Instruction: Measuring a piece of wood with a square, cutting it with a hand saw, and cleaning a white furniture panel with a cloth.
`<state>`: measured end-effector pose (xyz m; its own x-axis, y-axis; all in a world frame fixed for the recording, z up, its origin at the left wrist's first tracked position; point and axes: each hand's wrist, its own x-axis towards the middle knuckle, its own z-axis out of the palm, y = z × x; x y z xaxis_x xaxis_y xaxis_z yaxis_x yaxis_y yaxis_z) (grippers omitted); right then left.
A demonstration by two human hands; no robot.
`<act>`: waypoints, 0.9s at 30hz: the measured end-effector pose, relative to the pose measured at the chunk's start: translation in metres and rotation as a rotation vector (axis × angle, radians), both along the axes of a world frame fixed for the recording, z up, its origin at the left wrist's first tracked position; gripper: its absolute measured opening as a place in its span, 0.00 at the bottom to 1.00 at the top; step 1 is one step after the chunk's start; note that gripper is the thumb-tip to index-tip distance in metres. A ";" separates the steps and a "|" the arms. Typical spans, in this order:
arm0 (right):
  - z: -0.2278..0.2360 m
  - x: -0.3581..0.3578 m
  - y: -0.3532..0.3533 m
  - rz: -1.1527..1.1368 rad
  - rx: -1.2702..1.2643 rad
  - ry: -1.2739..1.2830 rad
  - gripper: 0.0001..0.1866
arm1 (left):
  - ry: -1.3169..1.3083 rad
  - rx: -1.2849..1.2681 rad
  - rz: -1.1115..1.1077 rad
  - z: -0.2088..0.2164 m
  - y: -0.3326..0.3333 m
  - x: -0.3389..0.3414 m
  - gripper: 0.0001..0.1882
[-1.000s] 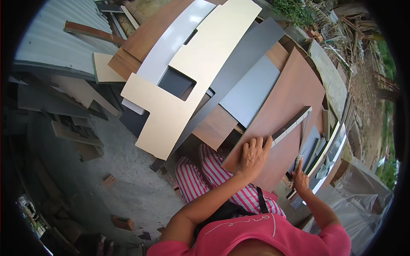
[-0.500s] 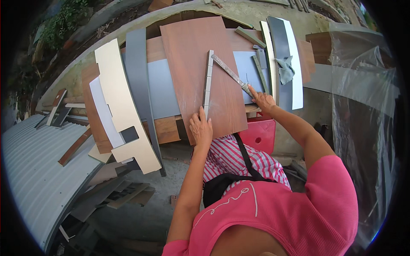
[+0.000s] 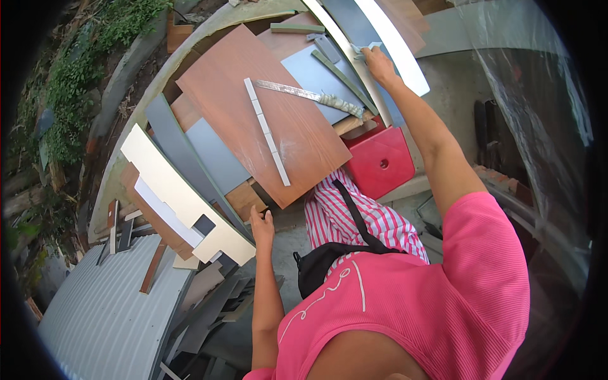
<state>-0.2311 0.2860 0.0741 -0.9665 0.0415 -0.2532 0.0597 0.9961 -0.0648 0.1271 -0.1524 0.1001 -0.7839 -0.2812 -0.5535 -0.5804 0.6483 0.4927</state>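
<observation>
My right hand grips a small grey-green cloth at the edge of the upright-looking cream and dark panels on the right. My left hand holds nothing, its fingers apart, just off the near left edge of the brown wood-grain board. On that board lies a narrow whitish strip marked off in sections. A flat metal blade with a wrapped handle rests beyond the strip, its handle reaching past the board's right side. Neither hand touches the strip or the blade.
A red plastic stool stands near the board's right corner. Cut-out cream panels lean at the left, over a corrugated metal sheet. Narrow green-edged strips lie on a blue-grey panel. Clear plastic sheeting hangs at right.
My right hand has let go of the blade's handle and taken hold of the cloth. My left hand has left the strip and moved off the board. The view has turned.
</observation>
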 end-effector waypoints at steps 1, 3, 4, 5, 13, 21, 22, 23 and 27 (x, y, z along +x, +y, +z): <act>0.005 0.009 0.003 0.030 -0.090 -0.065 0.22 | -0.021 0.006 -0.020 -0.003 -0.004 0.013 0.27; 0.021 0.040 0.020 0.077 -0.175 0.029 0.18 | -0.060 0.099 0.056 -0.010 -0.013 0.036 0.26; 0.031 0.057 0.028 0.148 -0.264 0.141 0.16 | -0.077 0.177 0.111 -0.015 -0.018 0.056 0.25; 0.044 0.073 0.033 0.129 -0.264 0.150 0.16 | -0.072 0.175 0.091 -0.024 -0.030 0.083 0.25; 0.096 0.406 0.153 -0.319 0.057 -0.215 0.15 | -0.291 0.130 -0.017 0.024 -0.078 0.239 0.19; 0.154 0.612 0.132 -0.657 0.091 -0.730 0.28 | -0.337 0.049 -0.102 0.067 -0.119 0.287 0.12; 0.151 0.623 0.138 -0.666 0.089 -0.713 0.28 | -0.456 0.095 0.081 0.067 -0.114 0.287 0.16; 0.146 0.627 0.145 -0.670 0.047 -0.698 0.28 | -0.430 0.104 0.078 0.062 -0.113 0.287 0.16; 0.177 0.585 0.138 -0.991 -0.368 -0.706 0.29 | -0.555 -0.069 -0.098 0.058 -0.074 0.269 0.28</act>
